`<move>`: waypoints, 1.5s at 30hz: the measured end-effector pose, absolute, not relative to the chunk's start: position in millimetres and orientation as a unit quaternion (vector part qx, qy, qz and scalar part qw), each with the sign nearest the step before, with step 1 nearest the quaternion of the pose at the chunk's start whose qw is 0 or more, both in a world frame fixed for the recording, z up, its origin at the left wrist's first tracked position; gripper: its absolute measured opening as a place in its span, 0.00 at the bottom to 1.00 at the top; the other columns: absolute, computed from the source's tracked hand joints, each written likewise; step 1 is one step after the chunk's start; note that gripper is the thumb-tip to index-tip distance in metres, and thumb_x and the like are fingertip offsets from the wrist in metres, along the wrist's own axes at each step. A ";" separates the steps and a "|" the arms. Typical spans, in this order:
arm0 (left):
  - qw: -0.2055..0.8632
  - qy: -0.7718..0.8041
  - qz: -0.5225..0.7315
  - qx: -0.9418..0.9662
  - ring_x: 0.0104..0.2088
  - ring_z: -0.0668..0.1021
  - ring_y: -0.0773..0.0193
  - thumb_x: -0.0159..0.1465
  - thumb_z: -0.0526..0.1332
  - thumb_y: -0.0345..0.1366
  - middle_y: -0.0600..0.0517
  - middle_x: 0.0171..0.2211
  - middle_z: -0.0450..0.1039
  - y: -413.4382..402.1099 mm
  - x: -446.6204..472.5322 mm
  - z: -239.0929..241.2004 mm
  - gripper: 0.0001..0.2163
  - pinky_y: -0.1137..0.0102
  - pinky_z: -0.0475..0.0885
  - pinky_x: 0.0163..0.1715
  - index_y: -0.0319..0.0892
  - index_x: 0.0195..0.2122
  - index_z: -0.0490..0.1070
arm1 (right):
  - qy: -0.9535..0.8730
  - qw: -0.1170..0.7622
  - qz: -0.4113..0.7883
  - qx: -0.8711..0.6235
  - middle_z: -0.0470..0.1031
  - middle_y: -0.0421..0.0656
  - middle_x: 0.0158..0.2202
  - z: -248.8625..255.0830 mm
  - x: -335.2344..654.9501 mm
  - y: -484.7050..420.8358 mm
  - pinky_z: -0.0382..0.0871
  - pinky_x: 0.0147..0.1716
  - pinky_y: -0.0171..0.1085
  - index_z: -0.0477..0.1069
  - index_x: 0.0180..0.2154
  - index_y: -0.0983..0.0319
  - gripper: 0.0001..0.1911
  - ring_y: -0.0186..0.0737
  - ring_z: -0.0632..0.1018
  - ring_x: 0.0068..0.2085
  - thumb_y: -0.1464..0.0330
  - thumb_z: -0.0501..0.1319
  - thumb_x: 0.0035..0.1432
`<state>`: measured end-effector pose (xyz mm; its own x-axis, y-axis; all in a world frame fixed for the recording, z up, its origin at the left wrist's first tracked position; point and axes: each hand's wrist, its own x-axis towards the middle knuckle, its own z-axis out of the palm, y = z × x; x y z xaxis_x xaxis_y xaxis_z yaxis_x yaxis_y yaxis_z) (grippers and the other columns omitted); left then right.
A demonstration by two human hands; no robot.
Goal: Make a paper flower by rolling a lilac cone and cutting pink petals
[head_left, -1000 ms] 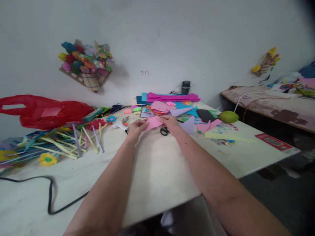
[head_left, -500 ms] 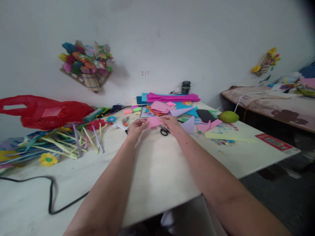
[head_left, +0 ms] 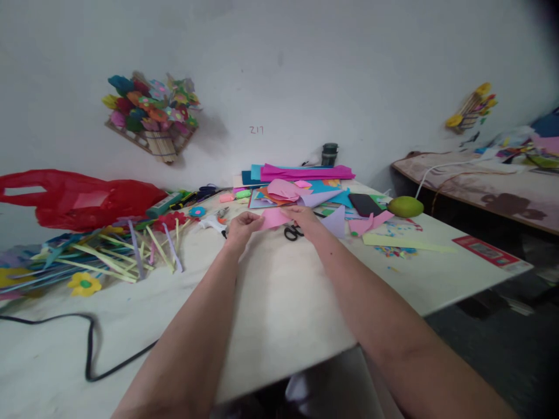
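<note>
Both my arms reach far out over the pale table. A small pink piece of paper is pinched between my left hand on its left edge and my right hand on its right edge. Black-handled scissors lie on the table right under my right hand. Just beyond is a heap of coloured paper sheets in pink, blue, orange and lilac.
Left of my hands lie a white glue gun, paper strips, a yellow paper flower, a red plastic bag and a black cable. A phone and a green fruit sit to the right. Paper bouquets hang on the wall.
The pink paper has shifted slightly between my fingers and looks a little narrower; my hands stay in nearly the same spot.
</note>
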<state>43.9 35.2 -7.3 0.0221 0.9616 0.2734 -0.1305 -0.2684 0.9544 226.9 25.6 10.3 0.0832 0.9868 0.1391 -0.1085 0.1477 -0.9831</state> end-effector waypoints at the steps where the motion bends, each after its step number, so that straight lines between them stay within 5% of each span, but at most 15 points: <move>1: 0.469 0.383 0.581 0.544 0.22 0.69 0.72 0.38 0.75 0.42 0.55 0.19 0.71 35.0 43.9 -7.1 0.17 0.74 0.62 0.25 0.38 0.22 0.72 | -0.490 0.579 0.471 -0.449 0.76 0.43 0.27 9.9 227.5 25.6 0.66 0.34 0.35 0.78 0.29 0.67 0.11 0.37 0.74 0.33 0.66 0.69 0.42; 7: 0.472 0.378 0.555 0.572 0.21 0.67 0.73 0.39 0.75 0.41 0.56 0.19 0.69 33.9 43.1 -7.3 0.16 0.74 0.59 0.24 0.38 0.22 0.72 | -0.530 0.575 0.462 -0.419 0.80 0.45 0.34 3.6 232.8 30.5 0.67 0.43 0.38 0.79 0.33 0.67 0.18 0.40 0.76 0.37 0.61 0.70 0.40; 19: 0.484 0.388 0.525 0.583 0.23 0.68 0.72 0.38 0.76 0.43 0.55 0.20 0.70 29.7 43.9 -5.1 0.18 0.73 0.61 0.27 0.39 0.22 0.72 | -0.592 0.528 0.407 -0.453 0.72 0.39 0.23 -2.3 236.9 36.9 0.64 0.30 0.36 0.75 0.24 0.64 0.15 0.34 0.69 0.27 0.58 0.69 0.39; 45: 0.477 0.407 0.525 0.576 0.26 0.71 0.68 0.39 0.74 0.52 0.54 0.22 0.69 31.3 43.0 -5.4 0.21 0.72 0.70 0.29 0.40 0.21 0.72 | -0.552 0.569 0.380 -0.477 0.75 0.39 0.24 6.8 225.1 27.8 0.67 0.33 0.36 0.77 0.25 0.63 0.07 0.35 0.72 0.29 0.65 0.67 0.43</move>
<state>43.0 31.3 -5.4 0.1181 0.9690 0.2172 -0.0316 -0.2149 0.9761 225.1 27.8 6.8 0.1012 0.9590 0.2649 0.0936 0.2559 -0.9622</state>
